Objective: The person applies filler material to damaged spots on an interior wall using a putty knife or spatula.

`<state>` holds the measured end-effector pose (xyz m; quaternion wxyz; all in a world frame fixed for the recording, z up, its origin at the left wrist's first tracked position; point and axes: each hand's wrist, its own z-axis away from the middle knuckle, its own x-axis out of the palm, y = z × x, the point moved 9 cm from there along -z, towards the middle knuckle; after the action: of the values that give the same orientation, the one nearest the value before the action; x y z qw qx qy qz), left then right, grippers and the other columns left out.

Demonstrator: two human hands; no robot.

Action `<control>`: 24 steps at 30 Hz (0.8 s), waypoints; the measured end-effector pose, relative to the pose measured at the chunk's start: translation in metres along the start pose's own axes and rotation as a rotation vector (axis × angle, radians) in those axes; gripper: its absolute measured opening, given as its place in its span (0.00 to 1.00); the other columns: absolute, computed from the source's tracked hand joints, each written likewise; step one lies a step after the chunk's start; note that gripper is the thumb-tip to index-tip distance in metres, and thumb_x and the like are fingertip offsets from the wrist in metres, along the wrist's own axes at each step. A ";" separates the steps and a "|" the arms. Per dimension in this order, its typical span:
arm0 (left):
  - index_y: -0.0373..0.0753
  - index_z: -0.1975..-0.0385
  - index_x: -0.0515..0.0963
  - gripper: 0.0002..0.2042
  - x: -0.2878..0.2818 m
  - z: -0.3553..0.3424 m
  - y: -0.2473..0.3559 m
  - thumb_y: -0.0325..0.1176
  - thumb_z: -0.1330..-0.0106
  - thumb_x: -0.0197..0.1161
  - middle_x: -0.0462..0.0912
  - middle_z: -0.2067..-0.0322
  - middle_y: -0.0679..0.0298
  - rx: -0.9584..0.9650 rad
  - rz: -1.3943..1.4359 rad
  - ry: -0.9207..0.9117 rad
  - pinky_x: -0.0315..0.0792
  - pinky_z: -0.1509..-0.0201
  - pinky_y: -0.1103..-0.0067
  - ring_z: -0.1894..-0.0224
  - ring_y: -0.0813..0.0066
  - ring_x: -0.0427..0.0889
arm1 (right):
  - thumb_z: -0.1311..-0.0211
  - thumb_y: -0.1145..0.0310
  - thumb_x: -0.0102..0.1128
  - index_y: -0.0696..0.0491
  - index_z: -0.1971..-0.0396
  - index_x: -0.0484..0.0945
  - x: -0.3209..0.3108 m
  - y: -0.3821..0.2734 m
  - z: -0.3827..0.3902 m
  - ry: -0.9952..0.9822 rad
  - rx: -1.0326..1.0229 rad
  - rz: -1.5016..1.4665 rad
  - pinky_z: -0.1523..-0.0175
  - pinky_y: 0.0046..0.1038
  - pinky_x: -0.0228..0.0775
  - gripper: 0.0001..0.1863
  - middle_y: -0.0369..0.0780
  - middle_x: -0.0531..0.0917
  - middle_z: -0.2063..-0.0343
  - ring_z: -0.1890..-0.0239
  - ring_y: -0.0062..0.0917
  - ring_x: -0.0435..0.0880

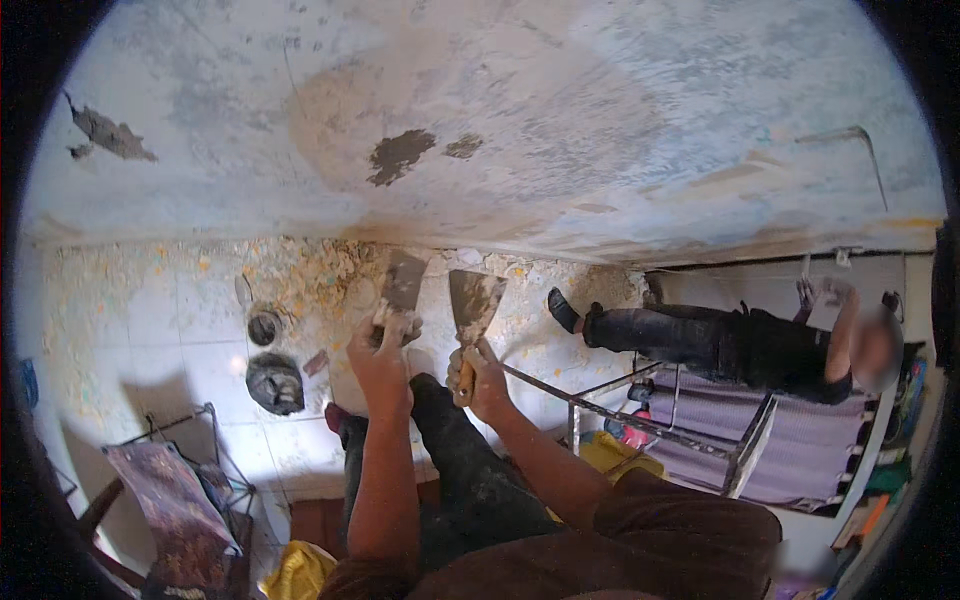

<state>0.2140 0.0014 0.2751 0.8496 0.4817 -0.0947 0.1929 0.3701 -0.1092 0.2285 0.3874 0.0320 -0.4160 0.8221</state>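
In my left hand (385,340) is a flat rectangular blade (404,280), grey-brown and smeared; its handle, if any, is hidden by my fingers. My right hand (484,377) grips the wooden handle of a putty knife (477,302). Its wide blade flares upward and carries patches of grey-brown paste. The two blades are side by side, a small gap apart, below the mottled wall (560,90). Dark, damp-looking patches (402,156) mark that wall, with a rough grey one (112,133) farther left.
A dark tub of grey material (274,384) and a small round container (264,327) sit on the debris-strewn tiled floor (200,310). A folding chair (180,500) stands at left. To the right are a metal frame (690,432), a lilac mat (780,450) and another person (740,345).
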 end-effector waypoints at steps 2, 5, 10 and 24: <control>0.27 0.64 0.76 0.10 -0.015 -0.001 0.009 0.29 0.38 0.59 0.81 0.72 0.59 0.046 0.014 -0.020 0.73 0.63 0.80 0.70 0.74 0.80 | 0.35 0.64 0.46 0.45 0.57 0.64 0.007 0.023 0.002 0.011 0.060 -0.007 0.77 0.22 0.62 0.08 0.34 0.68 0.77 0.80 0.21 0.68; 0.27 0.64 0.76 0.10 -0.037 -0.005 0.019 0.29 0.38 0.59 0.81 0.70 0.58 0.020 0.050 -0.012 0.74 0.63 0.81 0.70 0.74 0.80 | 0.35 0.64 0.46 0.45 0.57 0.64 0.019 0.041 0.003 0.084 0.131 -0.005 0.78 0.22 0.61 0.08 0.34 0.68 0.77 0.81 0.20 0.68; 0.28 0.62 0.75 0.09 -0.045 -0.029 -0.007 0.28 0.37 0.56 0.79 0.66 0.59 0.058 0.024 0.090 0.75 0.61 0.79 0.67 0.73 0.79 | 0.39 0.70 0.45 0.47 0.58 0.65 0.032 0.021 0.006 0.084 0.065 0.042 0.81 0.21 0.60 0.09 0.32 0.67 0.81 0.83 0.19 0.66; 0.25 0.49 0.71 0.19 0.082 -0.099 0.035 0.26 0.40 0.51 0.68 0.46 0.38 0.396 -0.257 0.461 0.63 0.42 0.67 0.40 0.48 0.64 | 0.32 0.63 0.43 0.45 0.55 0.64 -0.023 -0.045 -0.030 -0.041 0.048 0.105 0.88 0.17 0.53 0.09 0.32 0.68 0.78 0.83 0.19 0.68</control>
<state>0.2713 0.1212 0.2795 0.7560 0.5890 0.2009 0.2029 0.4240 -0.0859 0.2306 0.3343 0.0361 -0.4050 0.8502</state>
